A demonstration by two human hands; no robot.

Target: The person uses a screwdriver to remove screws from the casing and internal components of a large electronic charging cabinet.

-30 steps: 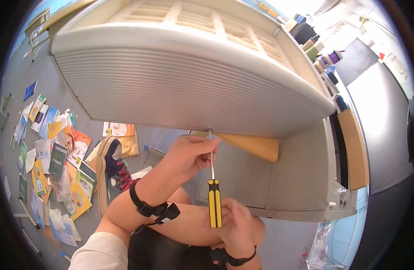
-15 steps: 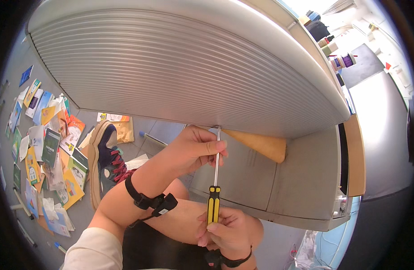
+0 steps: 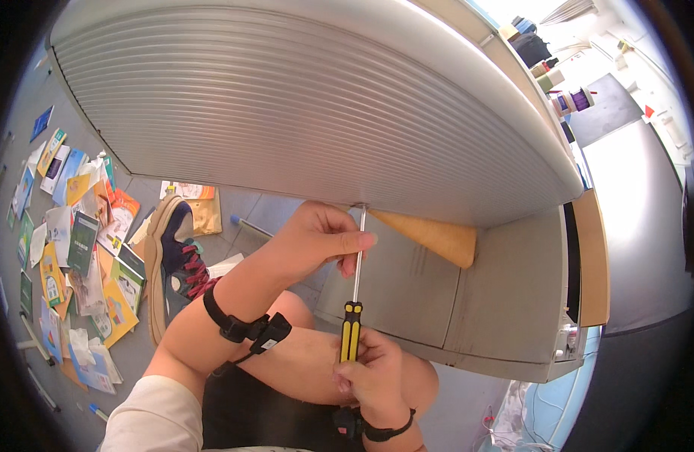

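Observation:
A screwdriver [image 3: 350, 335] with a yellow and black handle and a long metal shaft stands nearly upright in the picture. My right hand [image 3: 377, 373] is closed round the lower part of its handle. Higher up, my left hand [image 3: 328, 237] pinches the shaft between thumb and fingers, close to the tip. That tip meets the lower edge of a large grey ribbed panel [image 3: 279, 113]; whatever it touches there is too small to make out. Below the panel lies the open inside of a grey metal cabinet [image 3: 516, 294].
A tan wedge-shaped piece [image 3: 437, 239] sits under the panel's edge. Booklets and papers [image 3: 83, 245] litter the floor at left, beside a shoe with red laces [image 3: 192, 264]. A brown board [image 3: 590, 256] stands along the cabinet's right side; cables [image 3: 524, 422] lie at lower right.
My right hand has turned round the screwdriver's handle and shifted slightly up and left. The left hand keeps its pinch on the shaft. The whole view has moved a little.

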